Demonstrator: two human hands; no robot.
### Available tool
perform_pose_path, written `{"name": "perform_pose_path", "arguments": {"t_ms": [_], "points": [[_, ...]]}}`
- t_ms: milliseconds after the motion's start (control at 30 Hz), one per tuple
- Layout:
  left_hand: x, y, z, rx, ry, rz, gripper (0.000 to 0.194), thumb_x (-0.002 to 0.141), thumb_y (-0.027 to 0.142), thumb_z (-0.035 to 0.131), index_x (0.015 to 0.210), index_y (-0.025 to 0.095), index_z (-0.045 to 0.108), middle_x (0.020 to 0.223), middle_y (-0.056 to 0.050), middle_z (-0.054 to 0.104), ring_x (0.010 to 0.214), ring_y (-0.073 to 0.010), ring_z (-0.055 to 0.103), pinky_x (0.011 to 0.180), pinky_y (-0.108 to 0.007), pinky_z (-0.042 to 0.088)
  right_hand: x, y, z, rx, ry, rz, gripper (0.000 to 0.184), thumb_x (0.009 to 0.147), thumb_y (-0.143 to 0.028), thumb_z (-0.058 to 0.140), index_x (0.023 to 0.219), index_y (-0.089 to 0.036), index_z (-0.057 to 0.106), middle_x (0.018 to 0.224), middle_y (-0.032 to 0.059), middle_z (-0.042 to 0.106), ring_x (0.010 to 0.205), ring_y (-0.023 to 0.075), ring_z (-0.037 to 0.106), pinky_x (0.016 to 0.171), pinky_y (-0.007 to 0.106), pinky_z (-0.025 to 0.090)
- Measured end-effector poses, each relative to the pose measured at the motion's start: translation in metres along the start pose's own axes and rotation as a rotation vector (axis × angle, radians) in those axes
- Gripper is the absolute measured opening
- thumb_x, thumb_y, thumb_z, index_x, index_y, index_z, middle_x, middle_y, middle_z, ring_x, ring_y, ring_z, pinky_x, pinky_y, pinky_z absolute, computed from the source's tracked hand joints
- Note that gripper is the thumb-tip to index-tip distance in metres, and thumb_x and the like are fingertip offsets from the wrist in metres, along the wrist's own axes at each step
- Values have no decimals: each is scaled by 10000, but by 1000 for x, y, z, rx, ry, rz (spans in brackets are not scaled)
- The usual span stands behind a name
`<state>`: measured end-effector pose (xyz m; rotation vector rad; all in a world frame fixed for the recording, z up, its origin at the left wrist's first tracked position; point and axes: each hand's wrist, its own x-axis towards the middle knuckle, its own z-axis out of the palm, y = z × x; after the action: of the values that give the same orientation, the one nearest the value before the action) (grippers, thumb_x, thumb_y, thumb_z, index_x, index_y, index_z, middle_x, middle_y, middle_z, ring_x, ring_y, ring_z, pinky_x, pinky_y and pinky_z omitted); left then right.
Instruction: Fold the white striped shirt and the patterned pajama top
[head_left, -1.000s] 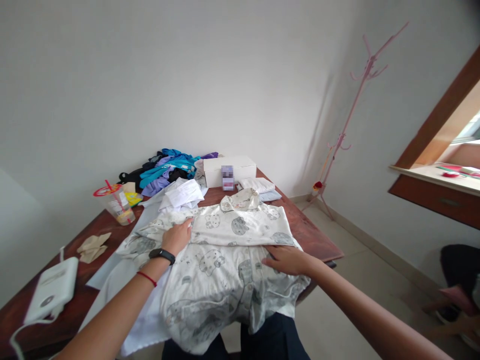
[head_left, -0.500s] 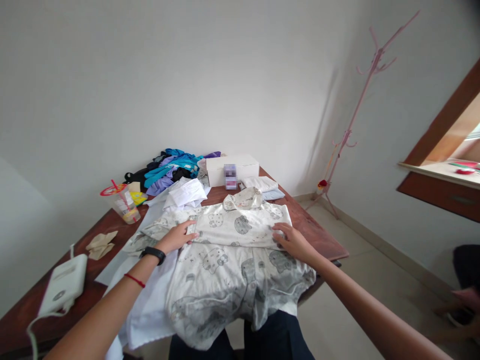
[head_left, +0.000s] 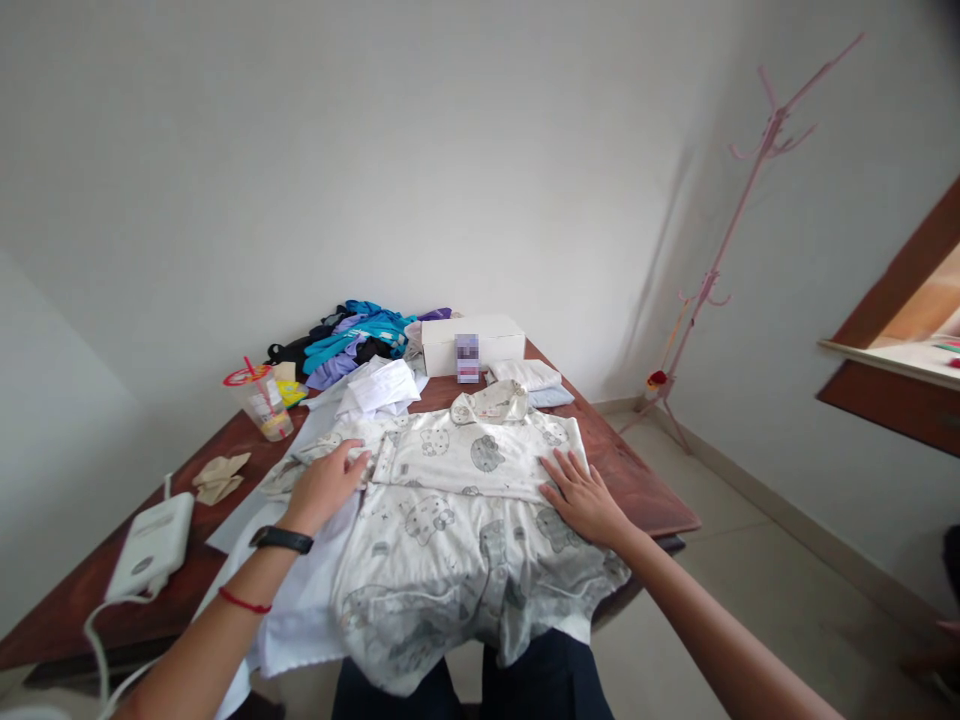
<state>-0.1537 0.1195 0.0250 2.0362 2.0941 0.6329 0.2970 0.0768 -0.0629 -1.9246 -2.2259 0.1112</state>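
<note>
A white shirt (head_left: 450, 540) with grey cartoon cat prints lies in front of me, its lower part hanging over the table's near edge. Its collar (head_left: 491, 402) points to the far side, and one sleeve (head_left: 322, 455) spreads out to the left. My right hand (head_left: 585, 495) rests flat with fingers spread on the shirt's right side, by the edge of a folded-over band. My left hand (head_left: 330, 485) is beside the shirt's left edge, above the sleeve, fingers curved and apart with nothing between them. White cloth (head_left: 307, 620) lies beneath the shirt on the left.
On the brown table (head_left: 630, 480) are a plastic cup (head_left: 262, 405), a white device (head_left: 154, 545) with a cable, and a crumpled napkin (head_left: 220, 478). Behind are a clothes pile (head_left: 360, 335), a white box (head_left: 495, 338) and folded clothes (head_left: 529, 375). A pink coat rack (head_left: 731, 225) stands right.
My left hand has drawn back leftward off the folded band. My right hand has flattened and spread its fingers on the shirt. The view has shifted slightly.
</note>
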Motion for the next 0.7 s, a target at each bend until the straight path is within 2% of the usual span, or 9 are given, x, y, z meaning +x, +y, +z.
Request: {"name": "perform_pose_path", "arguments": {"t_ms": [100, 233, 300, 367, 500, 700], "points": [[-21, -18, -11, -330, 75, -68, 396, 887, 433, 627, 1201, 196, 668, 1033, -106, 724, 1034, -313, 674, 903, -360, 495, 0, 0, 1, 5, 8, 0, 651, 1032, -609, 260, 1590, -286, 352, 1689, 69, 240, 1566, 329, 156, 1217, 600, 198], [-48, -32, -24, -906, 72, -351, 330, 875, 312, 675, 1195, 229, 662, 1313, -86, 651, 1215, -274, 612, 884, -305, 524, -1, -1, 2, 7, 8, 9, 656, 1025, -611, 270, 1582, -281, 371, 1685, 76, 253, 1563, 333, 171, 1218, 600, 191], [-56, -34, -30, -1119, 98, -483, 298, 894, 215, 632, 1191, 232, 647, 1308, -85, 643, 1164, -247, 642, 854, -296, 540, -1, -1, 1, 10, 6, 15, 659, 1023, -610, 273, 1582, -275, 374, 1685, 79, 253, 1560, 340, 179, 1218, 603, 189], [-58, -33, -34, -1292, 82, -594, 272, 933, 191, 564, 1198, 217, 619, 1245, -112, 650, 1053, -232, 687, 833, -318, 560, -1, -1, 1, 12, 3, 18, 658, 1024, -601, 277, 1580, -265, 380, 1684, 84, 254, 1558, 346, 185, 1217, 605, 188], [-49, -28, -36, -1469, 13, -688, 285, 986, 254, 493, 1263, 206, 539, 1177, -161, 642, 950, -240, 711, 819, -384, 588, -1, -1, 1, 27, 0, 16, 654, 1024, -596, 286, 1577, -262, 386, 1686, 88, 244, 1558, 347, 185, 1214, 613, 186], [-27, -18, -28, -1466, 38, -668, 358, 961, 212, 538, 1312, 264, 490, 1156, -120, 629, 891, -217, 715, 777, -360, 598, -1, 0, 1, 43, 8, 14, 651, 1024, -606, 285, 1575, -274, 387, 1685, 85, 250, 1557, 345, 190, 1208, 611, 198]]}}
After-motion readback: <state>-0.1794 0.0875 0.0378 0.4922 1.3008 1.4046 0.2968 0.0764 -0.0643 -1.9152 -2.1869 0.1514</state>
